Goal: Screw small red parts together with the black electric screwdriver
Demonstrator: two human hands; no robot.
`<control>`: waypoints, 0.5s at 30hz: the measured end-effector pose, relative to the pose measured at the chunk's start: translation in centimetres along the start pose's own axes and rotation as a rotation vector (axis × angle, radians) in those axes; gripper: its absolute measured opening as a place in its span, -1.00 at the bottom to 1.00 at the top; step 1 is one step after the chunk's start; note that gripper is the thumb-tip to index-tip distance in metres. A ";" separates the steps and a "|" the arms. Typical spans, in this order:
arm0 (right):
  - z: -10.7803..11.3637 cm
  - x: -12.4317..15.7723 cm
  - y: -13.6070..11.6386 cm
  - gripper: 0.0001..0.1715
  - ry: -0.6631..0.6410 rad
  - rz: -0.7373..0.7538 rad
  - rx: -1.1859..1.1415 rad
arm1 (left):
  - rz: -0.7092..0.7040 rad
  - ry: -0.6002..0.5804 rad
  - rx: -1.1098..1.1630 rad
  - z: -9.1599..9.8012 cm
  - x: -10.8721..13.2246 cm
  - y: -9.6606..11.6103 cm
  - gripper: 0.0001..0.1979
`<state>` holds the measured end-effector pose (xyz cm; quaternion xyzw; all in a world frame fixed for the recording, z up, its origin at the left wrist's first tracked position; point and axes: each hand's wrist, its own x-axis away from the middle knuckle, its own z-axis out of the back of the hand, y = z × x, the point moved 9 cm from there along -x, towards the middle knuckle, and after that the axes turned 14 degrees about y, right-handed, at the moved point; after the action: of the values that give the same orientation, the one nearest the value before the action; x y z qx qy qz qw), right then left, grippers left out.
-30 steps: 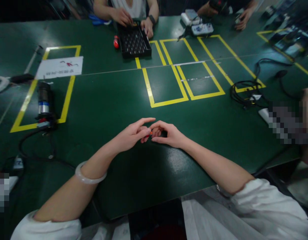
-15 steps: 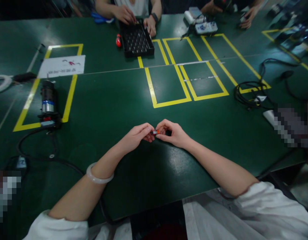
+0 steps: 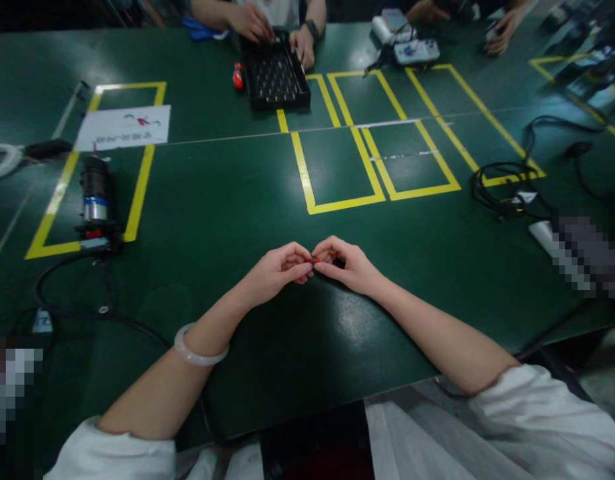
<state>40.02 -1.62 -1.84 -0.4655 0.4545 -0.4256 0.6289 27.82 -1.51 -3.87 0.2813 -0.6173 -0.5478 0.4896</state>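
Over the green table (image 3: 227,200), my two hands meet at the fingertips around a tiny red-and-dark piece (image 3: 314,261). My left hand (image 3: 282,270) pinches it from the left with thumb and fingers. From the right, thumb and forefinger of my right hand (image 3: 347,267) close on its orange-red end. Most of the piece is hidden by the fingertips, and it is too small to tell its kind. A pale bangle (image 3: 200,350) circles my left wrist.
Across the table a person's hands (image 3: 302,47) work at a black compartmented tray (image 3: 280,103), beside a red object (image 3: 238,76). A black-and-silver cylindrical device (image 3: 96,197) lies left. Coiled black cable (image 3: 504,190) lies right. Yellow tape (image 3: 347,203) marks rectangles. A white sheet (image 3: 124,127) lies far left.
My left thumb has moved forward over the small piece, and the fingertips of both hands are closer together. Less of the piece shows now. The view has shifted slightly.
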 end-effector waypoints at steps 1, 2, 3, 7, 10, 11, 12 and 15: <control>0.0 0.0 0.0 -0.81 0.001 0.002 0.000 | 0.003 0.004 0.010 0.0 0.0 -0.1 -0.66; 0.0 0.0 0.0 -0.82 0.001 0.012 0.004 | 0.005 0.009 0.018 0.0 -0.1 -0.1 -0.65; 0.0 0.0 -0.1 -0.83 0.002 0.028 0.010 | 0.005 0.014 0.025 0.0 -0.1 -0.2 -0.65; -0.1 0.0 -0.7 -0.87 -0.012 0.114 0.039 | -0.009 0.031 0.041 0.2 -0.3 -0.1 -0.67; 0.0 0.0 -1.0 -0.85 -0.012 0.137 0.053 | -0.012 0.039 0.038 0.4 -0.3 -0.1 -0.67; 0.0 0.0 -1.0 -0.82 -0.007 0.133 0.056 | -0.014 0.038 0.036 0.4 -0.3 -0.1 -0.67; 0.1 -0.1 -1.0 -0.79 0.000 0.126 0.059 | -0.017 0.036 0.035 0.4 -0.3 0.0 -0.67; 0.3 -0.2 -0.8 -0.77 0.031 0.098 0.078 | -0.040 0.030 0.027 0.3 -0.2 0.1 -0.68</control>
<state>40.21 -1.54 -0.98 -0.4111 0.4693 -0.4191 0.6596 27.62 -1.15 -3.81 0.3084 -0.6115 -0.5447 0.4840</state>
